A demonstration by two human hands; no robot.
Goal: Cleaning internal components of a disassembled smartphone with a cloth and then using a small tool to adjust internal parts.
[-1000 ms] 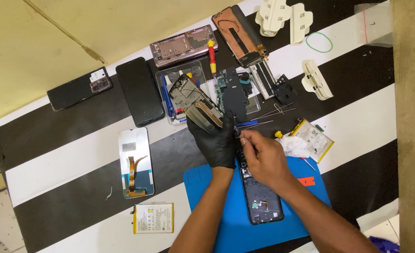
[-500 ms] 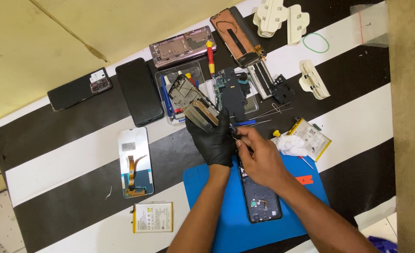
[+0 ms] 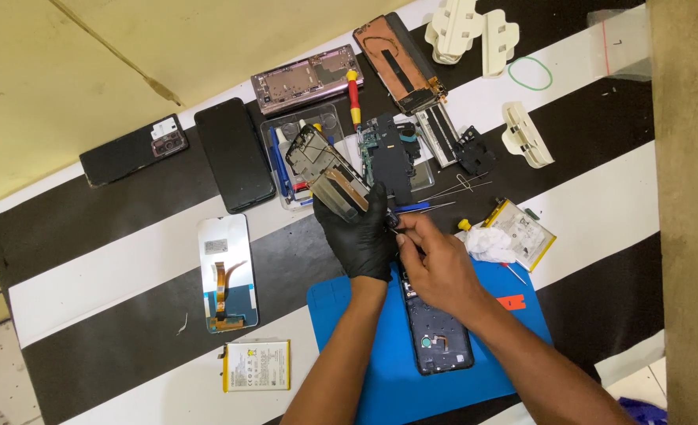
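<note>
A small dark part, too small to make out, sits pinched between the gloved left hand and the bare right hand, both closed on it just above the top edge of the blue mat. On the mat, under the right wrist, lies an opened dark phone body, its inner frame showing. The mat rests on a black-and-white striped table. Left of the mat lie a white screen panel with an orange flex cable and a battery; beyond it stands a clear parts tray. Past the table's far edge is a yellowish floor.
</note>
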